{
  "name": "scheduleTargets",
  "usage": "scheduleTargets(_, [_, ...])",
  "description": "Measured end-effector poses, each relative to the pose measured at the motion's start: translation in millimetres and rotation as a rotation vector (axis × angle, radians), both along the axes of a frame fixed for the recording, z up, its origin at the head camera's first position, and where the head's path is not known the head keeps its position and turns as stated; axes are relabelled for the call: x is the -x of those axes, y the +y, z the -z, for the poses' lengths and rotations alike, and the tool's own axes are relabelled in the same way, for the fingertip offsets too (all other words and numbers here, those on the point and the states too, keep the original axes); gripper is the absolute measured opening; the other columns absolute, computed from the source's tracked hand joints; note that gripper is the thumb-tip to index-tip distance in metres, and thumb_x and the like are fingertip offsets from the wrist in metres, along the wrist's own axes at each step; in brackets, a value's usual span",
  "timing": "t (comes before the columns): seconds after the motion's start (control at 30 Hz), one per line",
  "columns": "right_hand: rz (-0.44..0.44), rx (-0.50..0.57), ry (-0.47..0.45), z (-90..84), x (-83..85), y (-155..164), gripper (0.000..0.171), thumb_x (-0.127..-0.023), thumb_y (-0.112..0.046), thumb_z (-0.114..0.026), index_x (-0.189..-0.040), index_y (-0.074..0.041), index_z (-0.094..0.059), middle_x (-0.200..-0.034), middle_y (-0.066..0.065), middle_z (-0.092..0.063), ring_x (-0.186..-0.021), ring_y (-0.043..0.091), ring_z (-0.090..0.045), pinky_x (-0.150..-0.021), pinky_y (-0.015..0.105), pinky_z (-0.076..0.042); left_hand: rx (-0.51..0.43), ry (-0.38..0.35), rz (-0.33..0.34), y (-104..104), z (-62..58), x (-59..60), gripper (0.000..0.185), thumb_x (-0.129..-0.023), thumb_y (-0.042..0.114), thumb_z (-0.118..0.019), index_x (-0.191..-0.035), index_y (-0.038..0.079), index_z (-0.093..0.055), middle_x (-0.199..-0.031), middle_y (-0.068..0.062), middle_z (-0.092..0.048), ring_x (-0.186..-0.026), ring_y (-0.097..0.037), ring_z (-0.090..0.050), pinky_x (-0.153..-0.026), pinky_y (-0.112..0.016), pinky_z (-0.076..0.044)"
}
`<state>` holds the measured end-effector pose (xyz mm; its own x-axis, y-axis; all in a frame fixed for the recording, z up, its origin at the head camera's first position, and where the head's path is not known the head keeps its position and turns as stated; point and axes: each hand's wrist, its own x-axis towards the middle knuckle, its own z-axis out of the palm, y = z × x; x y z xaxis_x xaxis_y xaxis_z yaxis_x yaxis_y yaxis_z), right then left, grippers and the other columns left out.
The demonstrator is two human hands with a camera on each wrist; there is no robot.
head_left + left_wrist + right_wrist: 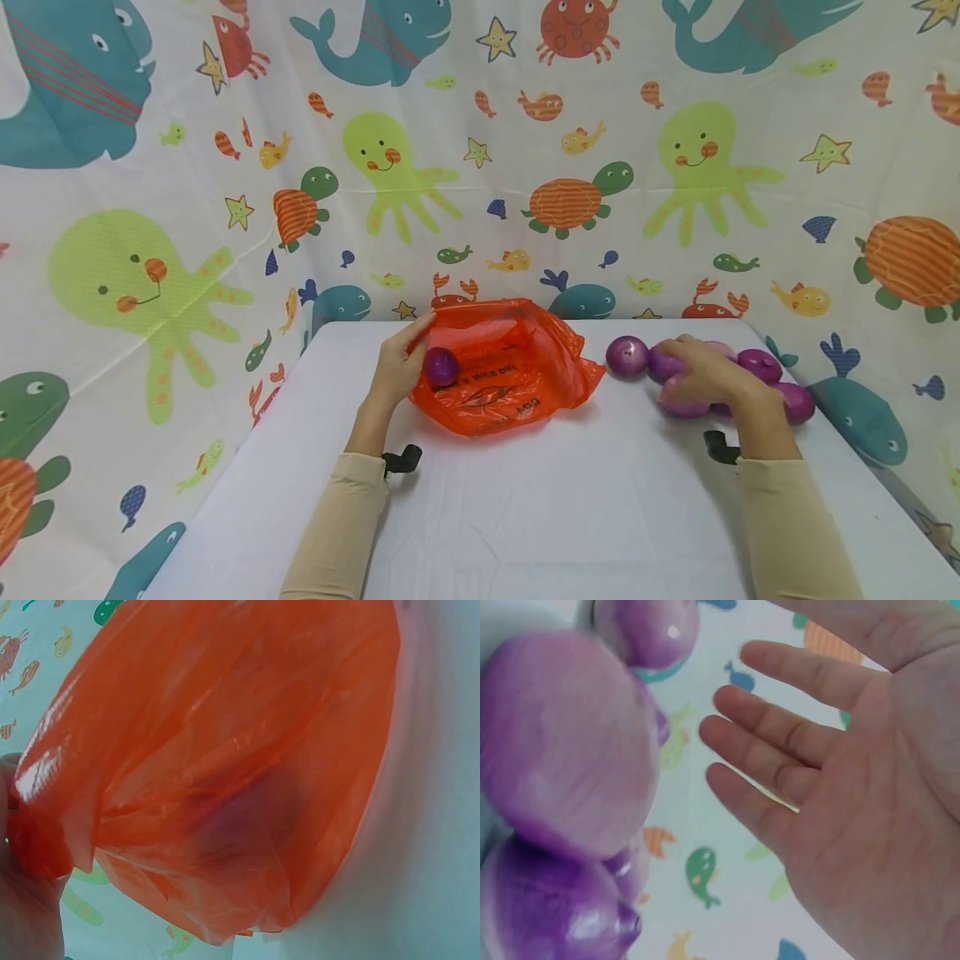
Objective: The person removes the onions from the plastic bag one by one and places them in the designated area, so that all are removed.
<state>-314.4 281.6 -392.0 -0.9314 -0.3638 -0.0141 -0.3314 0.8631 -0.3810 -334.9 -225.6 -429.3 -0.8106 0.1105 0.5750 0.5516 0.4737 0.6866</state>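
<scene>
Left hand [397, 367] pinches the rim of the orange plastic bag [502, 375], holding it open on the white table [540, 500]; one purple onion [441, 367] lies inside. Right hand [705, 375], fingers spread and gripping nothing, rests over the pile of purple onions [757, 367] at the table's right.

Our two bare hands, left hand [396, 367], right hand [708, 375], long beige sleeves [337, 525] reaching our wrists, small black camera mounts [402, 459] strapped at each wrist, toward six o'clock
</scene>
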Motion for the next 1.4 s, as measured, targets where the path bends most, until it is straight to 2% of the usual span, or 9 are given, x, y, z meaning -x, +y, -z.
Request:
scheduleTargets(0.3, [-0.016,0.141,0.097,1.2,6.3,-32.9,0.073,-0.092,-0.037,-0.079,-0.153,-0.011,-0.047,-0.153,0.022,-0.048,-0.144,0.046,-0.04,-0.111,0.076,-0.039,-0.003,-0.021,-0.002,-0.4,1.1,0.3,0.052,-0.103,-0.005,-0.054,-0.151,0.014,-0.056,-0.155,-0.006,-0.056,-0.146,-0.027,-0.051,-0.117,-0.045,-0.045])
scheduleTargets(0.47, [-0.06,0.232,0.182,4.3,9.8,-54.2,0.076,-0.094,-0.033,-0.077,-0.159,-0.015,-0.041,-0.156,0.019,-0.044,-0.144,0.045,-0.043,-0.111,0.072,-0.042,-0.005,-0.016,-0.006,0.4,1.4,0.9,0.051,-0.103,-0.005,-0.054,-0.151,0.012,-0.056,-0.154,-0.007,-0.057,-0.146,-0.027,-0.051,-0.118,-0.044,-0.044])
scheduleTargets(0.57, [-0.072,0.245,0.222,5.3,10.0,-65.0,0.079,-0.094,-0.034,-0.077,-0.161,-0.019,-0.038,-0.158,0.017,-0.044,-0.143,0.043,-0.045,-0.109,0.071,-0.045,-0.012,-0.023,-0.005,1.3,1.1,0.5,0.051,-0.103,-0.006,-0.054,-0.15,0.013,-0.057,-0.154,-0.008,-0.057,-0.146,-0.028,-0.051,-0.118,-0.045,-0.044])
scheduleTargets(0.77, [-0.08,0.271,0.262,3.8,8.8,-84.9,0.083,-0.093,-0.031,-0.079,-0.163,-0.023,-0.036,-0.163,0.015,-0.039,-0.148,0.042,-0.039,-0.108,0.069,-0.047,-0.013,-0.036,-0.006,1.9,-0.4,-1.4,0.05,-0.104,-0.004,-0.054,-0.151,0.013,-0.056,-0.155,-0.007,-0.057,-0.146,-0.026,-0.051,-0.117,-0.044,-0.044])
scheduleTargets(1.03, [-0.154,0.281,0.312,5.6,10.8,-110.1,0.081,-0.092,-0.028,-0.08,-0.161,-0.019,-0.039,-0.164,0.013,-0.038,-0.15,0.038,-0.038,-0.112,0.064,-0.046,-0.004,-0.022,-0.003,1.7,-0.3,-0.8,0.049,-0.104,-0.002,-0.054,-0.151,0.013,-0.056,-0.154,-0.008,-0.057,-0.146,-0.028,-0.051,-0.117,-0.044,-0.044])
scheduleTargets(1.27, [-0.181,0.293,0.296,7.1,9.3,-131.1,0.075,-0.095,-0.032,-0.077,-0.159,-0.02,-0.042,-0.163,0.008,-0.038,-0.149,0.035,-0.039,-0.108,0.063,-0.051,-0.007,-0.024,-0.002,1.3,-0.1,-0.8,0.049,-0.104,-0.003,-0.054,-0.151,0.013,-0.056,-0.154,-0.007,-0.057,-0.146,-0.027,-0.051,-0.117,-0.044,-0.045])
scheduleTargets(1.4, [-0.202,0.306,0.306,8.0,8.7,-143.5,0.073,-0.095,-0.031,-0.077,-0.159,-0.019,-0.043,-0.162,0.008,-0.04,-0.149,0.034,-0.041,-0.111,0.06,-0.05,-0.007,-0.02,-0.003,1.3,0.2,-0.5,0.05,-0.104,-0.004,-0.054,-0.151,0.013,-0.056,-0.154,-0.006,-0.057,-0.147,-0.026,-0.051,-0.118,-0.044,-0.045])
